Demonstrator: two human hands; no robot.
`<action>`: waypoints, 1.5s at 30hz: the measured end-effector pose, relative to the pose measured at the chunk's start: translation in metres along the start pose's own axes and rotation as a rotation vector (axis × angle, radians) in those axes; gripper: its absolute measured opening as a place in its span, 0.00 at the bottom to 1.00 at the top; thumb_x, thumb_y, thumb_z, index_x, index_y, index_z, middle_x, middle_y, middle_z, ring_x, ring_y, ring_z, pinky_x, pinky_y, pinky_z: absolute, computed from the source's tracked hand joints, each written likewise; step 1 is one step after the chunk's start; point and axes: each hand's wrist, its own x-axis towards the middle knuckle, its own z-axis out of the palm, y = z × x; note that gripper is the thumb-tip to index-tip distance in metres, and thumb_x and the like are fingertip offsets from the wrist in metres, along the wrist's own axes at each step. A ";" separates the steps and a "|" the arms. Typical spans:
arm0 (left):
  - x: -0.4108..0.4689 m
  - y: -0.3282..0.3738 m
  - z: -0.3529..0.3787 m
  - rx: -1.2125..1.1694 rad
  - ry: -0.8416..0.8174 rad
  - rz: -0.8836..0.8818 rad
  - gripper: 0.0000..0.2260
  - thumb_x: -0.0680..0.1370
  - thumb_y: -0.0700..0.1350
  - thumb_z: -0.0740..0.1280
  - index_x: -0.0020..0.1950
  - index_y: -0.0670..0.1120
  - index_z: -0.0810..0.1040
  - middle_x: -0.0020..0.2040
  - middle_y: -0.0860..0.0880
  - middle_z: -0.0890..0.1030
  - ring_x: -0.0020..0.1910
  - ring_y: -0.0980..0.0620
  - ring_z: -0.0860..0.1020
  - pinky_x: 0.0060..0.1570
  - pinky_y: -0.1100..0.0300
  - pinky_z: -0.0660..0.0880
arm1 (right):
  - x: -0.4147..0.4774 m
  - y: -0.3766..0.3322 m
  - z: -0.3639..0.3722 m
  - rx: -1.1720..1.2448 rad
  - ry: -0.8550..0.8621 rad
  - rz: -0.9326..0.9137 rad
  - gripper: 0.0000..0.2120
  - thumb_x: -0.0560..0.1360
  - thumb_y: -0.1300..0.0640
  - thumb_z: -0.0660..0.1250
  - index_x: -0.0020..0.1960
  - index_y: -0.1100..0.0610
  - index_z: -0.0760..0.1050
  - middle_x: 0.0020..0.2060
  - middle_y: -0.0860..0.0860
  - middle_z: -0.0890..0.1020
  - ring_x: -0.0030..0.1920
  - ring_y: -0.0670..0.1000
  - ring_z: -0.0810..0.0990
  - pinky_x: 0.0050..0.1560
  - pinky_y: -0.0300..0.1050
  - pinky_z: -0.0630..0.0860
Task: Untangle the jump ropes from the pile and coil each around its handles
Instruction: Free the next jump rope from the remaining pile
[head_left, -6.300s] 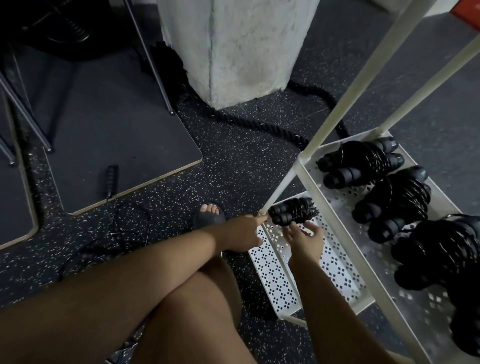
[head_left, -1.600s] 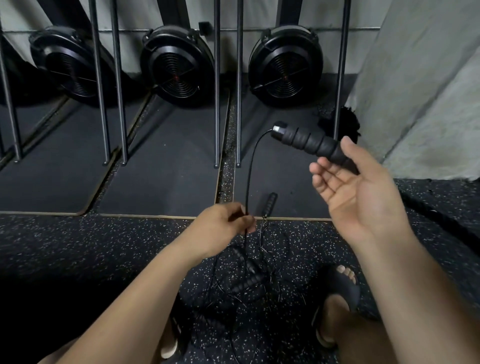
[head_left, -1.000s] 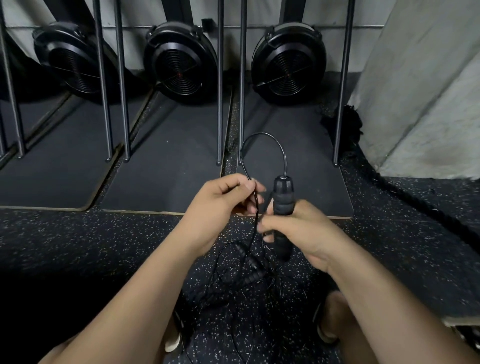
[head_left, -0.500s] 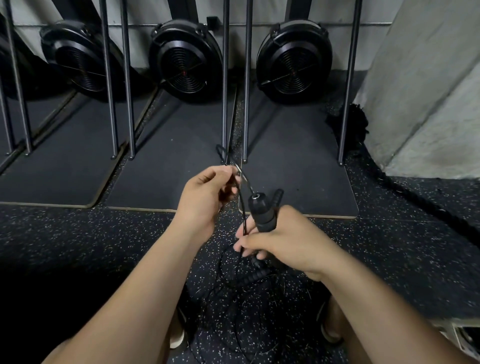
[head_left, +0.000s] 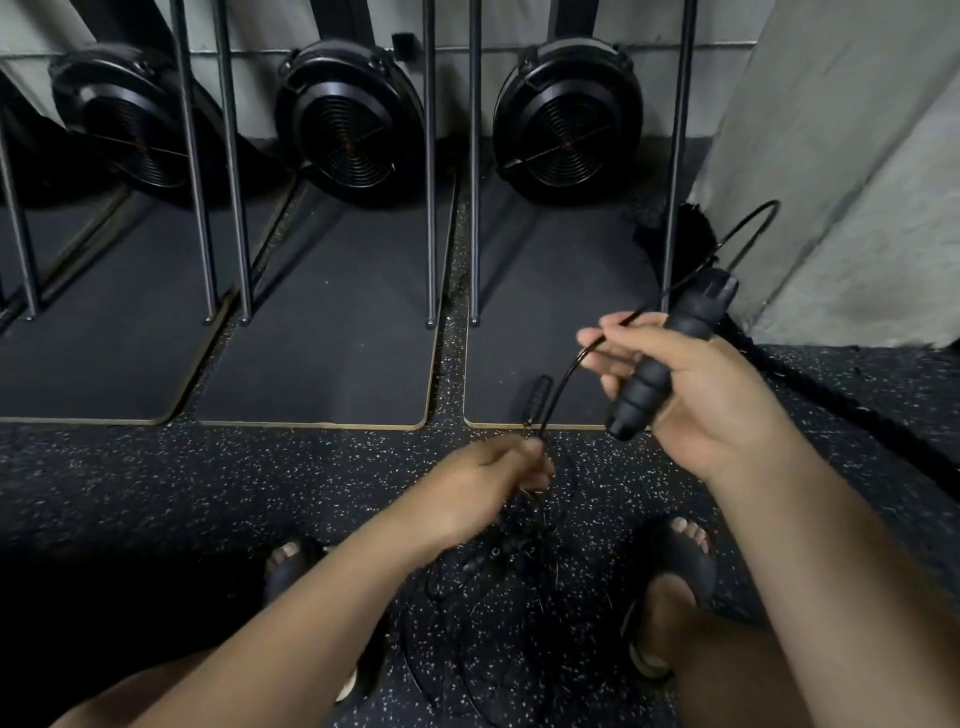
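Note:
My right hand (head_left: 696, 395) grips a black ribbed jump rope handle (head_left: 670, 358), tilted up to the right. Its thin black cord (head_left: 566, 374) loops out of the handle's top, passes my right fingertips and runs down to my left hand (head_left: 488, 483), which pinches it low over the floor. Below my left hand lies a tangled pile of black ropes (head_left: 498, 571) between my feet. Another black handle (head_left: 537, 397) lies on the mat edge just beyond my left hand.
Three black fan-wheel machines (head_left: 353, 114) stand at the back behind upright metal bars (head_left: 431, 166) on dark mats (head_left: 322, 332). A grey concrete pillar (head_left: 852, 171) rises on the right, with a thick battle rope (head_left: 831, 395) at its base. The floor is speckled rubber.
My right hand has lifted the handle up and to the right, drawing the cord out. My left hand has dropped lower toward the pile, still pinching the cord.

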 end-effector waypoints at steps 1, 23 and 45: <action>0.001 -0.002 0.000 0.110 0.023 0.022 0.16 0.86 0.64 0.59 0.58 0.57 0.82 0.53 0.57 0.88 0.56 0.55 0.84 0.64 0.48 0.78 | 0.002 -0.001 -0.003 0.021 0.015 -0.002 0.03 0.79 0.64 0.72 0.52 0.58 0.82 0.52 0.60 0.89 0.46 0.53 0.89 0.41 0.40 0.81; -0.001 0.030 -0.042 -0.446 0.347 0.308 0.10 0.87 0.43 0.65 0.54 0.40 0.84 0.44 0.45 0.86 0.41 0.51 0.82 0.40 0.62 0.76 | -0.006 0.073 0.022 -0.874 -0.287 0.123 0.06 0.74 0.56 0.77 0.50 0.48 0.87 0.45 0.46 0.90 0.51 0.55 0.88 0.59 0.59 0.85; 0.000 -0.004 -0.010 0.236 0.061 0.083 0.07 0.84 0.51 0.67 0.54 0.54 0.85 0.49 0.50 0.88 0.50 0.43 0.86 0.55 0.42 0.82 | -0.011 0.018 0.024 -0.224 -0.090 -0.143 0.03 0.79 0.62 0.75 0.49 0.57 0.81 0.48 0.60 0.89 0.45 0.55 0.88 0.42 0.44 0.80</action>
